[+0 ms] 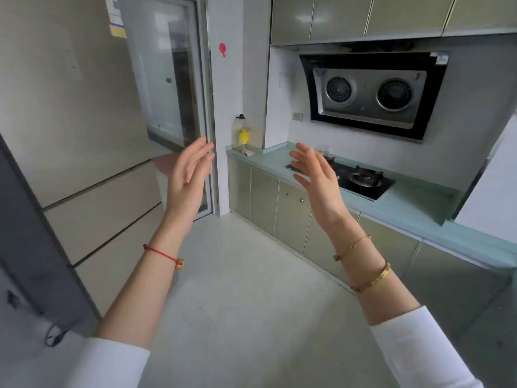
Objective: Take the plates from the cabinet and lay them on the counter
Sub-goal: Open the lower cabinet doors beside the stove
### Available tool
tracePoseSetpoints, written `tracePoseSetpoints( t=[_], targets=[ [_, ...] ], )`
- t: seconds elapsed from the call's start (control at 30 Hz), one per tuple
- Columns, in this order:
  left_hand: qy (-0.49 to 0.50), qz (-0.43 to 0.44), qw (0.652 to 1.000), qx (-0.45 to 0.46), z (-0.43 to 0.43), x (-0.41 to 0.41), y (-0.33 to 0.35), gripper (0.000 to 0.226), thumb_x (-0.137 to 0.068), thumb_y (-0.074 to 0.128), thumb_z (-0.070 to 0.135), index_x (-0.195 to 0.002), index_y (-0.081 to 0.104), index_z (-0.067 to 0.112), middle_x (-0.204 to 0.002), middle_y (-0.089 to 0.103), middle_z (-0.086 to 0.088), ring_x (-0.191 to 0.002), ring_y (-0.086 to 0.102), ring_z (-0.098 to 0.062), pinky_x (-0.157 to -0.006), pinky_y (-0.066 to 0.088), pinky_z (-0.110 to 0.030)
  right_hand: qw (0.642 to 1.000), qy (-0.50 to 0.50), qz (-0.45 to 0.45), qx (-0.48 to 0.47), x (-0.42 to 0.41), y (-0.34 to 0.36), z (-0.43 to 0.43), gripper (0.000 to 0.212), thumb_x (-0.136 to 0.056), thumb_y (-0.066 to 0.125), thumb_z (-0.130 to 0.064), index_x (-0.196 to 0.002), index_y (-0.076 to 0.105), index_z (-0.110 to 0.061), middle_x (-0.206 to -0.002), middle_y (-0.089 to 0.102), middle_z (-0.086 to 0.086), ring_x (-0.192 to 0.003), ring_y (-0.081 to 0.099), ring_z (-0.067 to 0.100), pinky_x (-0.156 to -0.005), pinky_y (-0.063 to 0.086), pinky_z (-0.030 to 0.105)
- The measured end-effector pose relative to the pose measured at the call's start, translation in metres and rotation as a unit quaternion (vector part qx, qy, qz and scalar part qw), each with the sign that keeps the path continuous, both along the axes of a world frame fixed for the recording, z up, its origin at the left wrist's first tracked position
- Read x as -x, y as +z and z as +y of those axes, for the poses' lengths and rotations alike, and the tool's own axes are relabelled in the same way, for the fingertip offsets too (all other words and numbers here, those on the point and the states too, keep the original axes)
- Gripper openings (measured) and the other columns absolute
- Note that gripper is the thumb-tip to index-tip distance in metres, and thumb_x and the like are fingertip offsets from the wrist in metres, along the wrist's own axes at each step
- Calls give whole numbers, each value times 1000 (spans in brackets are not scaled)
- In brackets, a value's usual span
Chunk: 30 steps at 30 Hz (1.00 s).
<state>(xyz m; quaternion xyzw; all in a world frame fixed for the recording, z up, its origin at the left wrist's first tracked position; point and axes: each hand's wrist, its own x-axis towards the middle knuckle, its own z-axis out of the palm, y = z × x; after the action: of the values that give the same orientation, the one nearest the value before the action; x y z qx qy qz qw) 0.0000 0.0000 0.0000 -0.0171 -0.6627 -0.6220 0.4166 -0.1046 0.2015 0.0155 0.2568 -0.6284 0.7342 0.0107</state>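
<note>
Starting the fetch step: left hand (187, 177) and right hand (317, 177) raised, fingers straight, holding nothing. No plates in view, presumably behind closed cabinet doors (291, 214). Next: open one near the surface (408, 204).

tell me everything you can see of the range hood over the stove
The range hood is a slanted panel: a glossy black frame around a grey metal face with two round fan grilles side by side. A small sticker sits at its top right corner. It is fixed to the pale wall, just below the upper cabinets and above the gas stove. Nothing touches its face.
</note>
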Motion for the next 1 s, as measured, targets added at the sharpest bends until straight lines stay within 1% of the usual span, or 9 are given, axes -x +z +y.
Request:
tracePoseSetpoints(
  t=[0.07,0.13,0.33,0.43,0.63,0.8,1.0],
  targets=[
    [10,-8,1000,-6,2,5,-4,54,-89,60,44,-139,56,24,-138,62,6,-130,57,-9,-111,46,-34,1000,-1,-13,-2,5,-6,0,37,-104,38,-37,-133,56,-21,-130,63,2,-122,58,15,-108,45,37],
    [8,-21,1000,-7,4,8,-11,55,-89,59,44,-140,55,24,-137,63,7,-130,57,-8,-110,46,-34,1000,8,-22,-11,9,-15,1,37,-104,38,-38,-132,57,-22,-129,64,1,-121,59,13,-108,46,36],
    [9,-34,999,-20,3,25,-34,48,-92,57,41,-138,55,27,-135,64,9,-129,58,-9,-112,44,-40,999,10,-42,-11,34,-40,-2,40,-104,38,-37,-134,56,-20,-130,64,0,-122,58,15,-104,46,33],
    [11,-41,999,-27,0,33,-45,45,-94,55,39,-138,55,27,-135,63,9,-129,58,-9,-111,45,-39,999,17,-47,-17,45,-52,-7,40,-104,37,-37,-135,55,-20,-131,63,1,-123,57,14,-106,46,33],
    [18,-57,997,-40,-12,56,-68,47,-99,52,31,-143,51,17,-139,61,3,-129,58,-10,-108,47,-34,997,23,-75,-17,71,-75,-25,39,-104,38,-36,-135,56,-19,-131,63,2,-122,58,16,-109,45,37],
    [28,-70,995,-67,-32,86,-86,50,-96,53,33,-143,52,17,-137,62,2,-127,59,-9,-105,49,-32,996,31,-84,-28,101,-95,-50,39,-104,37,-37,-134,57,-19,-129,64,-1,-122,58,16,-109,45,37],
    [13,-76,993,-85,-73,138,-98,50,-95,55,37,-141,53,18,-137,63,4,-128,59,-9,-107,48,-33,994,33,-97,-38,148,-108,-95,36,-104,38,-35,-131,58,-20,-126,65,0,-122,59,17,-109,45,39]
  ],
)
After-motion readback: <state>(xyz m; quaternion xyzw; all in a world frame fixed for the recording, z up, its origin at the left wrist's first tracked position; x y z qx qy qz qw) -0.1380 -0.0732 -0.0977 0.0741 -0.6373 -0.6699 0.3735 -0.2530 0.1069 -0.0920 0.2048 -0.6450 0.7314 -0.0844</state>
